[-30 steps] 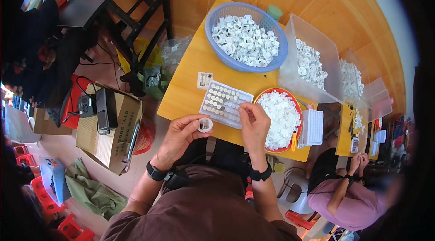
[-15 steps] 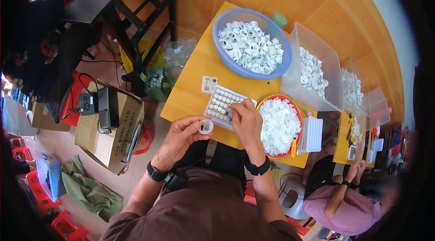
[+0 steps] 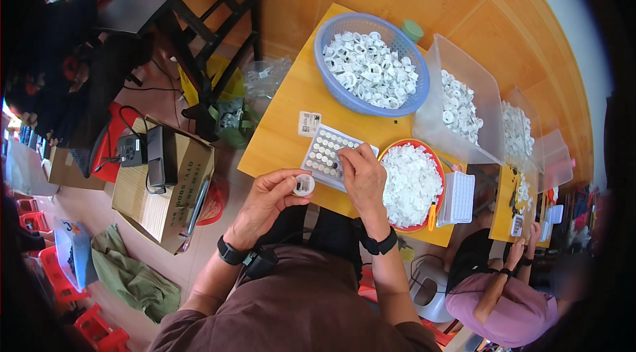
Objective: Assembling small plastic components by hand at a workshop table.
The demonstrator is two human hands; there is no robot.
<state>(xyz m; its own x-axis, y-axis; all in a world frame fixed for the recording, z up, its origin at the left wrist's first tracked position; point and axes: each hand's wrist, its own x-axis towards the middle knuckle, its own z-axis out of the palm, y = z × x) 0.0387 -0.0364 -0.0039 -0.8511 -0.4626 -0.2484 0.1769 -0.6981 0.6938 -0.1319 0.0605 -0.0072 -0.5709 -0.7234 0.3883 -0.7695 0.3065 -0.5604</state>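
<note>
Left hand [image 3: 268, 196] pinches a small white round cap [image 3: 304, 184] between thumb and forefinger, held just off the near edge of the yellow table [image 3: 285, 133]. Fingers curled close round it, grip closed on the rim.

Right hand [image 3: 363, 176] rests over the white tray of small round cells [image 3: 326, 153], fingertips [image 3: 339, 165] pressed down on one spot, nearly closed. Prob. picking one tiny disc out of the tray, but it's too small to tell whether anything is actually between them.

The cap looks like light, rigid plastic — no weight to speak of, smooth, so apt to slip or flick away if squeezed off-centre. Best taken by the rim, across its width, as now. The discs in the tray look smaller still and thin — fingertip or nail work, one at a time.

Beyond the tray: red bowl [image 3: 434, 156] heaped with white pieces, just beside the right hand; blue basket [image 3: 324, 41] of the same sort of white caps further back; clear bins [image 3: 464, 67] to the right. Another person in a pink top [image 3: 510, 305] works at lower right, well apart.
</note>
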